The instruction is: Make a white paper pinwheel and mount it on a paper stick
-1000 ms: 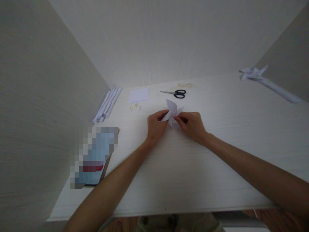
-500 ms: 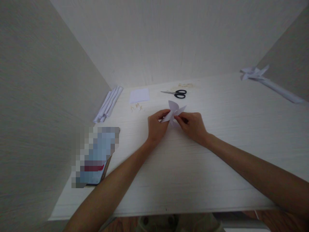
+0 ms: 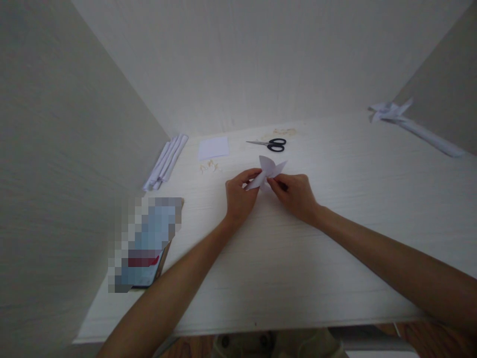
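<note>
A white paper pinwheel (image 3: 267, 166) with curved blades is held between my two hands over the middle of the table. My left hand (image 3: 242, 194) grips its left side, fingers behind and around a blade. Thumb and fingertips of my right hand (image 3: 292, 194) pinch near its centre from the right. Whether something small sits between those fingertips is hidden. Just beyond the pinwheel lie scissors (image 3: 276, 144) with black handles, blades pointing left.
Rolled white paper tubes (image 3: 166, 161) lie by the left wall, near a square paper sheet (image 3: 213, 147) and small tan strands (image 3: 209, 166). A pixelated phone (image 3: 156, 243) lies near my left forearm. A pinwheel on a paper stick (image 3: 428, 136) rests at far right.
The right fingertips have pressed slightly closer to the pinwheel's centre, and its lower blade shows less. The whole view has shifted a little.
</note>
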### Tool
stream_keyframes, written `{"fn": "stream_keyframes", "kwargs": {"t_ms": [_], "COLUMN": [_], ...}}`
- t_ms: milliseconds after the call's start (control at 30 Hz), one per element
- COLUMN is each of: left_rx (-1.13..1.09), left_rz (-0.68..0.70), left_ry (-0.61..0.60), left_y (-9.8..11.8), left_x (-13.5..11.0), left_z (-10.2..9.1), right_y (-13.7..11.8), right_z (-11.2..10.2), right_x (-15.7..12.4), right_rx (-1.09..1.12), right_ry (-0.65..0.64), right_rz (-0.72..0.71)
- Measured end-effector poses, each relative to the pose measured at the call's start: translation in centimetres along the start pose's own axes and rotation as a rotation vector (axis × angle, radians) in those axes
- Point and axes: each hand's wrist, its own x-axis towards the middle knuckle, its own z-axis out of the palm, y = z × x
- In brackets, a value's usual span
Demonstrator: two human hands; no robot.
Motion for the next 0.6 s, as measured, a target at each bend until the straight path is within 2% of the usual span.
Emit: {"fn": "stream_keyframes", "kwargs": {"t_ms": [233, 400, 500, 600], "left_rx": [0.05, 0.089, 0.103, 0.142], "left_rz": [0.03, 0.208, 0.333, 0.471], "left_ry": [0.001, -0.003, 0.023, 0.05], "left_y": [-0.15, 0.05, 0.11, -0.05], "left_x": [-0.02, -0.21, -0.29, -0.34], "left_z": [-0.18, -0.54, -0.6, -0.65], "right_y": [-0.08, -0.18, -0.18, -0.11], "right_z": [-0.08, -0.47, -0.6, -0.64], "right_x": [0.01, 0.32, 0.44, 0.46], "right_rx": [0.048, 0.238, 0.376, 0.456], "right_ry": [0.004, 0.026, -0.006, -0.058], "right_rz": [-0.005, 0.061, 0.131, 0.142]}}
